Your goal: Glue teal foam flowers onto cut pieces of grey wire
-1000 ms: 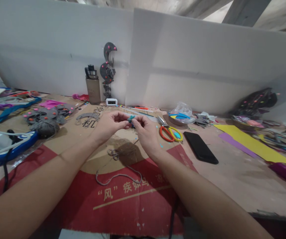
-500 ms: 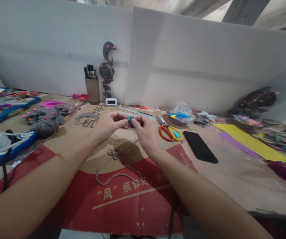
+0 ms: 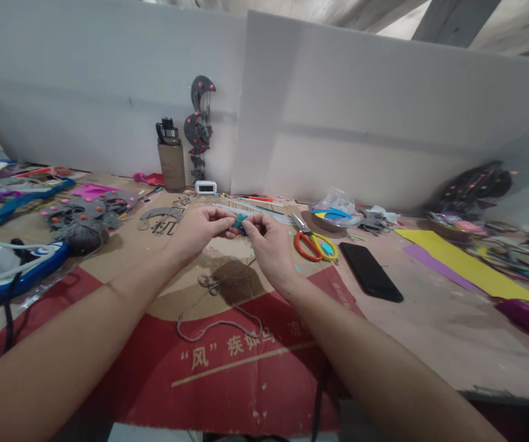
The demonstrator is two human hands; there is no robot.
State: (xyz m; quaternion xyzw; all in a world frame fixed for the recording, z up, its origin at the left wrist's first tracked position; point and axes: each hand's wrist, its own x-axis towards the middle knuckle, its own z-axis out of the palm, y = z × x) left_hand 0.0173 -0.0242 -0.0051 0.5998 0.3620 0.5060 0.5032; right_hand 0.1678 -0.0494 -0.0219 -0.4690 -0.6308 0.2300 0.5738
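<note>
Both of my hands meet above the middle of the cardboard-covered table. My left hand (image 3: 201,228) and my right hand (image 3: 268,240) each pinch a small teal piece (image 3: 239,221) held between their fingertips. A thin grey thread hangs from the pinch down to a grey cord (image 3: 218,325) that loops on the red and brown cardboard (image 3: 227,368). The fingers of both hands are closed.
Red and yellow scissors (image 3: 313,244) and a black phone (image 3: 370,271) lie to the right. A bottle (image 3: 171,158) and a small white clock (image 3: 206,188) stand at the back wall. Grey felt shapes (image 3: 84,215) lie left, yellow and purple sheets (image 3: 462,265) right.
The pinched teal piece has turned slightly between my fingertips. My hands have stayed in nearly the same place.
</note>
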